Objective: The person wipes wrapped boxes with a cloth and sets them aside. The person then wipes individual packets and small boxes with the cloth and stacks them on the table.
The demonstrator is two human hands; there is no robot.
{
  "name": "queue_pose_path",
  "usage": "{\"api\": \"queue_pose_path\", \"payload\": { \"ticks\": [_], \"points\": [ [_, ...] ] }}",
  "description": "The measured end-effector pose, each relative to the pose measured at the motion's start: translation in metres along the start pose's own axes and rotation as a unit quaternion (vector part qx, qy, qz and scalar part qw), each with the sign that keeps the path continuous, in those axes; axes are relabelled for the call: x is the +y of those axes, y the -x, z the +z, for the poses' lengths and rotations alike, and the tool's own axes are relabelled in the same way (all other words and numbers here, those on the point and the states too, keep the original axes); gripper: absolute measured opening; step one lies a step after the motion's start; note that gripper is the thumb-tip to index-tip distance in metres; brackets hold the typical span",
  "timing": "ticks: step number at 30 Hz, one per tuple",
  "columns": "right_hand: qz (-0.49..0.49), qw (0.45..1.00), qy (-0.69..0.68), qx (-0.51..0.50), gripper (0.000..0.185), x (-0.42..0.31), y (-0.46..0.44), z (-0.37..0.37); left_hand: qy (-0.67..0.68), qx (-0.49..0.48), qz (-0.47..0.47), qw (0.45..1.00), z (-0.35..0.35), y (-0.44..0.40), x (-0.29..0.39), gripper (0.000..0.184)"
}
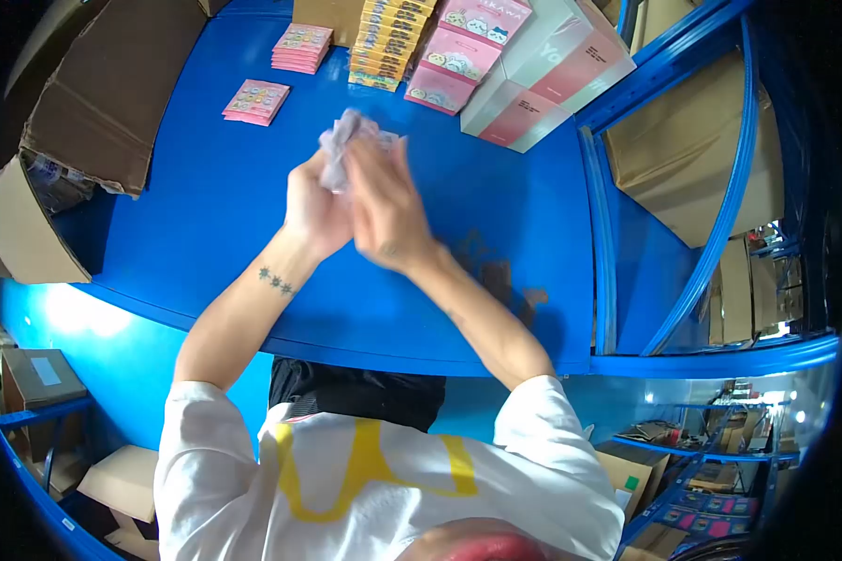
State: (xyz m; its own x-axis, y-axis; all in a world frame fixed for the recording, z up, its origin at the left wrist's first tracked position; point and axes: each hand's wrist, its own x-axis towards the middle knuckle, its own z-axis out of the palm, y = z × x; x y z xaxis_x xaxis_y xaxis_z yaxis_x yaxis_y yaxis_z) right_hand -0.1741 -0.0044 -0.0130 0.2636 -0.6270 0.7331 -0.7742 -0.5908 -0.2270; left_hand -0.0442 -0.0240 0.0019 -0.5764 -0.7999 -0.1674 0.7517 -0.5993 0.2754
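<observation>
Between my two hands is a crumpled, pale pinkish-grey plastic wrapper [344, 150], blurred by motion, so its contents cannot be made out. My left hand [315, 206] is closed around its lower left side. From the right, my right hand [384, 196] presses its fingers against the same wrapper. Both hands are above the blue table. Beyond them on the left lies a small stack of pink printed packets [255, 101], touched by neither hand. Another stack of pink packets [301, 49] sits farther back.
A row of yellow packets [384, 42] stands at the back, beside pink cartoon boxes [456, 54] and larger white-and-pink boxes [552, 75]. An open brown carton [103, 103] borders the left side. Blue metal shelving [599, 234] with cartons rises at the right edge of the blue table [206, 224].
</observation>
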Motion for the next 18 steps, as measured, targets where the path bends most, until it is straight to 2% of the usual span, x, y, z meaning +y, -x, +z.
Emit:
{"api": "queue_pose_path", "payload": {
  "ticks": [3, 4, 8, 9, 11, 12, 13, 14, 16, 18],
  "points": [
    [-0.057, 0.998, 0.005, -0.026, 0.045, -0.007, 0.011, 0.001, 0.008, -0.043, -0.022, 0.999, -0.02, -0.006, 0.002, 0.043],
    [-0.052, 0.998, 0.006, -0.021, 0.045, -0.009, 0.013, 0.002, 0.003, -0.041, -0.027, 0.999, -0.026, -0.008, 0.003, 0.043],
    [0.002, 0.999, -0.048, 0.025, 0.04, -0.02, 0.014, 0.001, 0.095, -0.183, -0.079, 0.975, -0.046, -0.018, 0.002, 0.044],
    [-0.018, 0.998, -0.054, 0.039, 0.039, -0.029, 0.016, 0.004, 0.107, -0.202, -0.086, 0.97, -0.045, -0.019, 0.0, 0.044],
    [-0.034, 0.996, -0.065, 0.06, 0.038, -0.036, 0.018, -0.006, 0.043, -0.159, -0.06, 0.984, -0.039, -0.015, 0.002, 0.044],
    [0.069, 0.977, -0.201, -0.032, 0.043, -0.029, 0.016, -0.026, 0.007, -0.139, -0.047, 0.989, -0.033, -0.013, 0.006, 0.043],
    [0.164, 0.921, -0.331, -0.124, 0.048, -0.022, 0.014, -0.039, -0.013, -0.129, -0.038, 0.991, -0.027, -0.011, 0.01, 0.043],
    [0.138, 0.918, -0.371, 0.008, 0.048, -0.01, 0.011, -0.035, -0.033, -0.119, -0.029, 0.992, -0.021, -0.009, 0.014, 0.043],
    [0.284, 0.817, -0.487, 0.126, 0.042, -0.004, 0.008, -0.054, -0.041, -0.117, -0.035, 0.992, -0.008, -0.003, 0.013, 0.044],
    [0.309, 0.754, -0.531, 0.233, 0.033, 0.017, 0.003, -0.058, -0.046, -0.115, -0.044, 0.991, -0.003, 0.002, 0.012, 0.046]
  ]
}}
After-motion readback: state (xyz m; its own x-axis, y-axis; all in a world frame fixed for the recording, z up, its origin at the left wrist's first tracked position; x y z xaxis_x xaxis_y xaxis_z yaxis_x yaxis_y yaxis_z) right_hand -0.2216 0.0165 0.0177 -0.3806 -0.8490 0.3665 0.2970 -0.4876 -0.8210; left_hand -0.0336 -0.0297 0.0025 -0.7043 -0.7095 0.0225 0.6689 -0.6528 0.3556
